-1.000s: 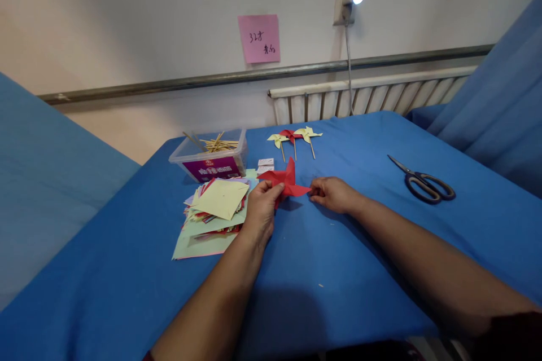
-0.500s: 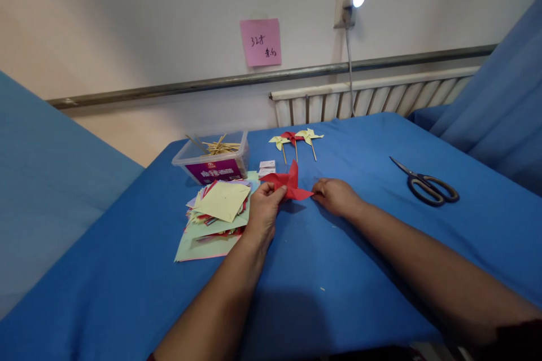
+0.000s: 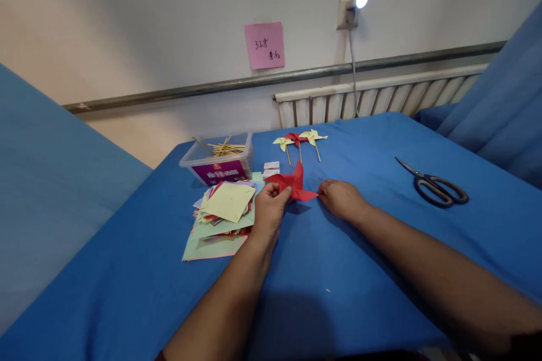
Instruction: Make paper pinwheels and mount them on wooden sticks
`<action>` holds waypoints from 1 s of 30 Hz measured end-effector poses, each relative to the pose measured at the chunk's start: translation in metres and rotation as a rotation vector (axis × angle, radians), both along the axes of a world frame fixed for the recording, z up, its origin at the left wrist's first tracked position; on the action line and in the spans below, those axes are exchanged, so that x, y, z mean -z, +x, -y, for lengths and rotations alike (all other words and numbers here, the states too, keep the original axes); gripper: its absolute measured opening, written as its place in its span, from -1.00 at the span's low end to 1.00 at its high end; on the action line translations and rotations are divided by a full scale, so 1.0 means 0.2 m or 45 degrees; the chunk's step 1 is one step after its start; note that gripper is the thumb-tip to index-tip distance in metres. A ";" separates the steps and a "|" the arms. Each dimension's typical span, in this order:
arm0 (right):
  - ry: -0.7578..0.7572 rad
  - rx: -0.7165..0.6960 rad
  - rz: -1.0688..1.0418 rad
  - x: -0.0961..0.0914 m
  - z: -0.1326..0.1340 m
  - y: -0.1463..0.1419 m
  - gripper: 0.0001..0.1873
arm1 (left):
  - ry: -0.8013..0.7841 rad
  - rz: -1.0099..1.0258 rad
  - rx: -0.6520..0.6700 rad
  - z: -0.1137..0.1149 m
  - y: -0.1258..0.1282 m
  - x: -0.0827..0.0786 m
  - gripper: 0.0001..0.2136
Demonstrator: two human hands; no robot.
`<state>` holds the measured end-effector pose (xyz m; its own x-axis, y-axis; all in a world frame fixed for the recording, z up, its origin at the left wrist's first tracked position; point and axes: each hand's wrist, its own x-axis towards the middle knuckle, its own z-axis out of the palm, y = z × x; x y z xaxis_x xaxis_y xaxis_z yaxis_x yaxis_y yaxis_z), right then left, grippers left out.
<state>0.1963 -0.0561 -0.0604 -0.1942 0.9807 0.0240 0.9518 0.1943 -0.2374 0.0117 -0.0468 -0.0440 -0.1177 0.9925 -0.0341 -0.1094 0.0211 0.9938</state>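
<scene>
A red paper pinwheel (image 3: 297, 185) sits in front of me, its pointed blades standing out. My left hand (image 3: 272, 203) pinches it at the middle-left, thumb on top. My right hand (image 3: 341, 198) is by the tip of the right blade, fingers curled together; what lies between them is hidden. To the left of my left hand is a pile of coloured paper squares (image 3: 228, 201) on larger pale green sheets (image 3: 203, 249). Small white boxes (image 3: 271, 167) stand just behind the pinwheel.
A clear tub (image 3: 249, 149) of wooden sticks (image 3: 226, 148) stands at the back left. Finished pinwheels on sticks, two pale yellow (image 3: 312, 136) and one red (image 3: 295, 137), lie at the back. Black-handled scissors (image 3: 438, 187) lie at the right on the blue cloth (image 3: 368, 299).
The whole view has shifted slightly, so things appear a little further right. Both hands keep nearly the same pose around the red pinwheel.
</scene>
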 end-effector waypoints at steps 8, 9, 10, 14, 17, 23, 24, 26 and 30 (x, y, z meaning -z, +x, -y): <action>0.417 0.132 -0.514 -0.07 0.03 0.02 -0.83 | 0.060 -0.079 -0.008 0.00 0.00 0.00 -0.81; 0.455 0.111 -0.673 -0.08 0.04 -0.01 -0.84 | 0.061 -0.078 0.005 0.00 0.00 0.00 -0.81; 0.469 0.095 -0.817 -0.09 0.06 -0.04 -0.86 | 0.061 -0.082 0.020 0.00 0.01 0.00 -0.81; 0.420 0.023 -1.037 -0.08 0.12 -0.14 -0.90 | 0.079 -0.136 0.046 0.01 0.02 0.02 -0.80; 0.454 0.005 -1.003 -0.06 0.13 -0.17 -0.88 | 0.110 -0.168 0.072 0.02 0.03 0.03 -0.81; 0.518 0.044 -0.974 -0.06 0.13 -0.15 -0.87 | 0.140 -0.209 0.096 0.04 0.06 0.03 -0.81; 0.515 0.048 -0.971 -0.06 0.13 -0.15 -0.87 | 0.135 -0.217 0.091 0.05 0.06 0.03 -0.80; 0.518 0.058 -0.966 -0.06 0.13 -0.15 -0.87 | 0.127 -0.228 0.088 0.05 0.06 0.03 -0.79; 0.534 0.075 -0.964 -0.06 0.13 -0.16 -0.88 | 0.132 -0.224 0.086 0.06 0.06 0.02 -0.78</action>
